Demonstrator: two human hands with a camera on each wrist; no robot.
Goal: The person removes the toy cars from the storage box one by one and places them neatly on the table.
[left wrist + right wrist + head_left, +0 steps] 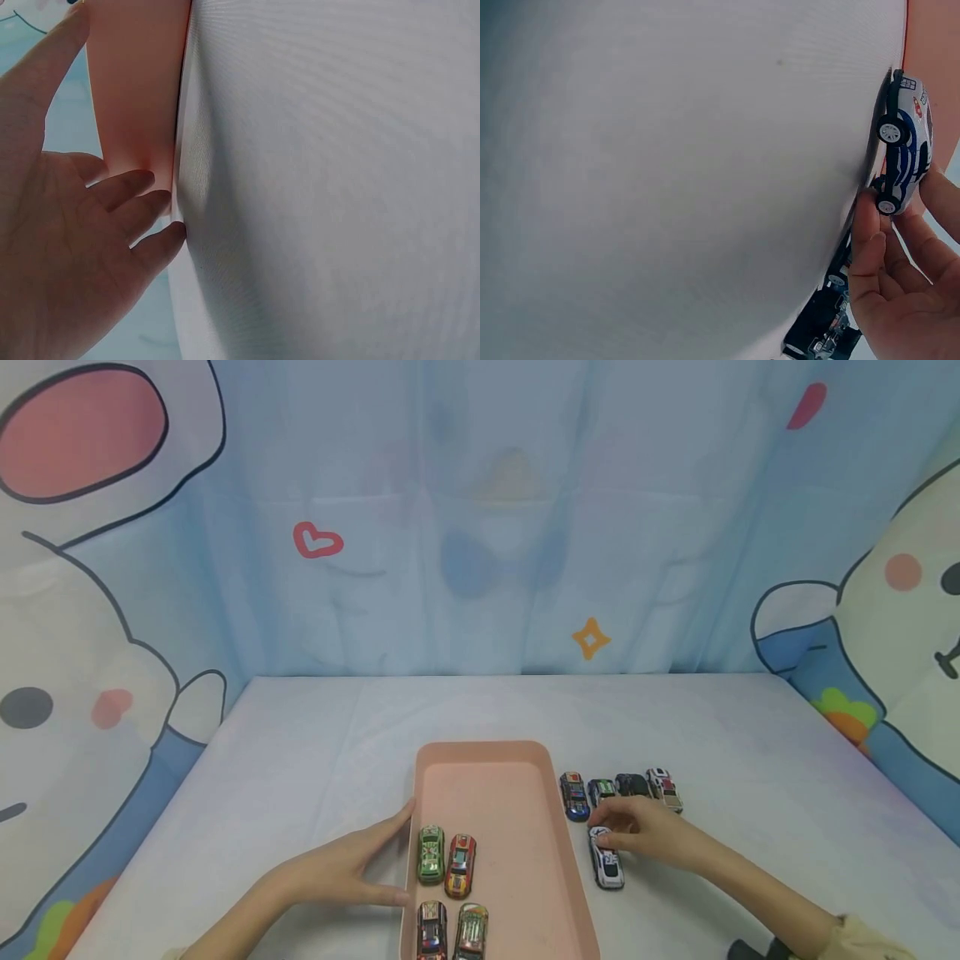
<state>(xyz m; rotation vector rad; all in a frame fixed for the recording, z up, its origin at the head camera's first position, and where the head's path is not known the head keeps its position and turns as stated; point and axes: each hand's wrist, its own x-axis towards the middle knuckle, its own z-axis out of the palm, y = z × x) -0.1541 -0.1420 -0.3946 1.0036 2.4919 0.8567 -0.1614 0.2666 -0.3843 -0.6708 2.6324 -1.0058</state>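
My right hand pinches the rear end of a white toy car with dark blue markings, just right of a pink tray. In the right wrist view, thumb and fingers hold one end of this car, its wheels close over the white cloth. My left hand rests along the tray's left side, thumb and fingers spread and touching the rim. Inside the tray's left half lie a green toy car, a red and yellow one, a dark one and an olive-green one.
Beyond my right hand, right of the tray, stand a blue toy car, a green one, a black one and a white and red one. A patterned blue curtain hangs behind the white-covered table.
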